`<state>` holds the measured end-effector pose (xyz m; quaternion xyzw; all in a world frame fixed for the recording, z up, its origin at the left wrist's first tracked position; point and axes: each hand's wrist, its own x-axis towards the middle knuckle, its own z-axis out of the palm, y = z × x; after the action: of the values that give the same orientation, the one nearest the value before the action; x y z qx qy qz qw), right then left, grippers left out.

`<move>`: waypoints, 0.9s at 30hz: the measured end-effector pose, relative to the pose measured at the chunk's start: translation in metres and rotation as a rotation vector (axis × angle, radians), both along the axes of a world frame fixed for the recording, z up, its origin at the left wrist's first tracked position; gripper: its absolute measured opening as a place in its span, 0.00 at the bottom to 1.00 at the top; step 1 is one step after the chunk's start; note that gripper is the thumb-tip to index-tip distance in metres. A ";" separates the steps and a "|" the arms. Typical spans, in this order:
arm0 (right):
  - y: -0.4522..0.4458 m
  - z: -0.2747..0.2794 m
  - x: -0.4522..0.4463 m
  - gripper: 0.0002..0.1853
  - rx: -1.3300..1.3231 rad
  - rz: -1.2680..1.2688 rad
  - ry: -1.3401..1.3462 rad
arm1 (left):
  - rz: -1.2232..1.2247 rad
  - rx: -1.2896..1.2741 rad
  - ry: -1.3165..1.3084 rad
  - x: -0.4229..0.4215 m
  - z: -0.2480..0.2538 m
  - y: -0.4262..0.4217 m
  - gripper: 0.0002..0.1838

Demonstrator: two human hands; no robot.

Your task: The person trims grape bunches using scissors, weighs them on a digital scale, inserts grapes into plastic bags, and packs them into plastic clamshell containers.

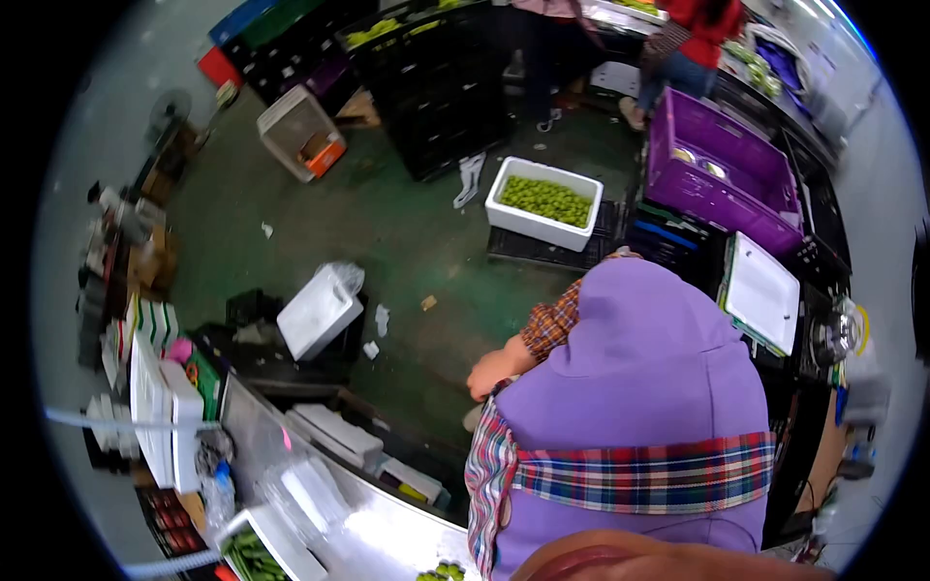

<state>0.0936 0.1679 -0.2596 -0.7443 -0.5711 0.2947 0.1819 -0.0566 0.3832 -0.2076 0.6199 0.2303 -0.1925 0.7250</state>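
Note:
Neither of my hands can be made out. Directly before me a person in a purple hooded top [649, 387], seen from behind, stoops forward. A checked apron tie [644, 474] crosses their back. That person's bare hand [496, 371], below an orange checked cuff [554, 324], hangs low; what it touches, if anything, is hidden. At the bottom edge a brown rounded shape [668, 559] lies very close to the camera, its nature unclear. A metal worktop [387, 518] runs along the lower left, with small green fruits [441, 572] at its edge.
A white foam box [501, 215] of green fruits rests on a black crate. Purple crate [727, 194] and white tray [762, 293] stand right. A tilted foam box [315, 315] and stacked black crates [431, 92] are left and back. A foam box [300, 557] holds long green vegetables.

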 end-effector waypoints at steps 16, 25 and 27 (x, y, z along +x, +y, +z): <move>-0.231 0.007 0.030 0.14 0.068 -0.911 -0.040 | -0.454 -0.060 0.197 0.164 -0.018 -0.148 0.12; -0.353 0.001 0.124 0.10 -0.107 -1.216 -0.021 | -0.888 0.224 0.096 0.354 -0.040 -0.264 0.20; -0.367 -0.007 0.150 0.10 -0.132 -1.262 0.008 | -0.846 0.177 0.102 0.397 -0.033 -0.265 0.17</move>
<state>0.2436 -0.1996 -0.2663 -0.9462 -0.0025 0.1679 0.2765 0.3400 0.1180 -0.2407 0.7092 0.0074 -0.4826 0.5138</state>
